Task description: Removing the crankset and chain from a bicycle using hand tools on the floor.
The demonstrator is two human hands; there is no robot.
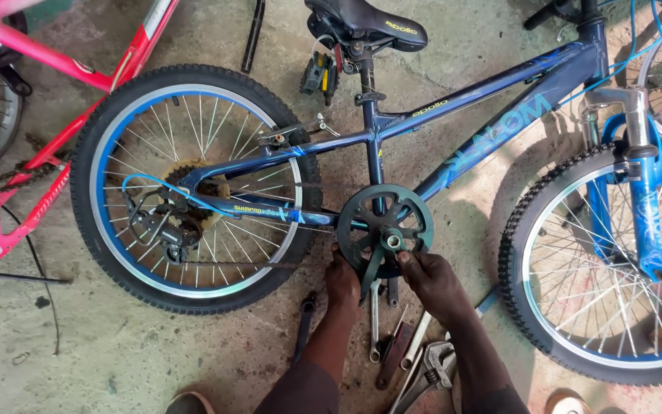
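Both hands work at the blue bike's middle: left hand (342, 280) grips the round chain guard (385, 220) from below, right hand (432, 282) pinches the crank end (393, 242). Best hold steady, turning slowly.

The front wheel (614, 261) and the red frame (9, 115) are running past the edges, and the hands (392, 280) are covering part of the tools (415, 356).

Bright daylight from the upper right, sunlit patch on the floor (492, 199), soft wheel shadows, sharp focus, slight edge distortion
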